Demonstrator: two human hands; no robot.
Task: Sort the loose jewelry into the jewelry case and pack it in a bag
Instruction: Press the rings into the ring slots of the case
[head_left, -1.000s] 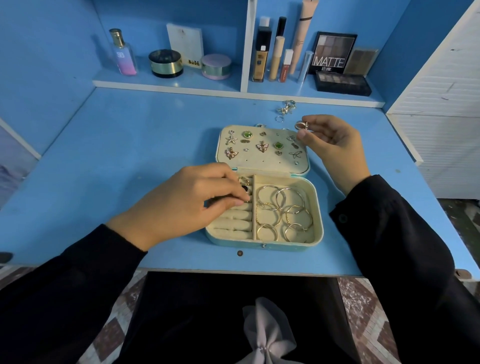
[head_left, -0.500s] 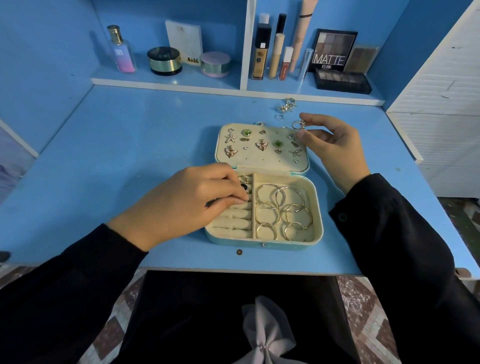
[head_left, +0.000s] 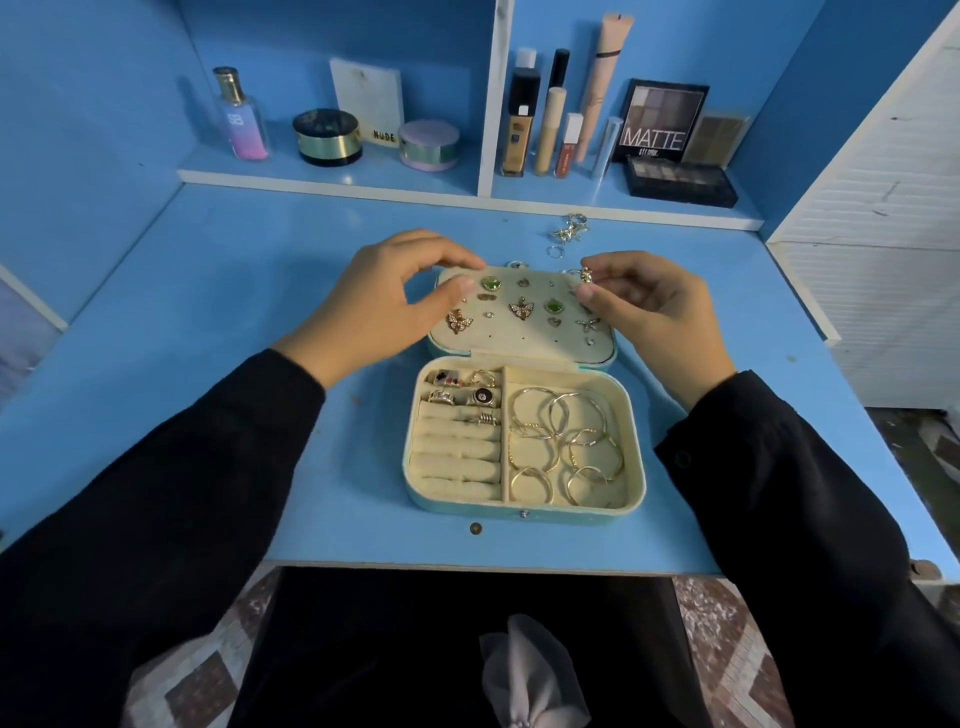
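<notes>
Head view gives us the jewelry case (head_left: 571, 515) lying open on the blue desk (head_left: 234, 322): teal shell, cream lining, rings (head_left: 462, 392) in the left rolls, gold hoops (head_left: 566, 447) in the right tray. Its hinge runs left to right, and the studded lid (head_left: 519, 343) lies back, pointing away towards the shelf (head_left: 332, 179). Our right hand (head_left: 654, 317) pinches a small gold trinket (head_left: 587, 274) at the lid's far right corner. Our left hand (head_left: 384, 306) curls at the far left corner; whether it grips anything we cannot tell.
</notes>
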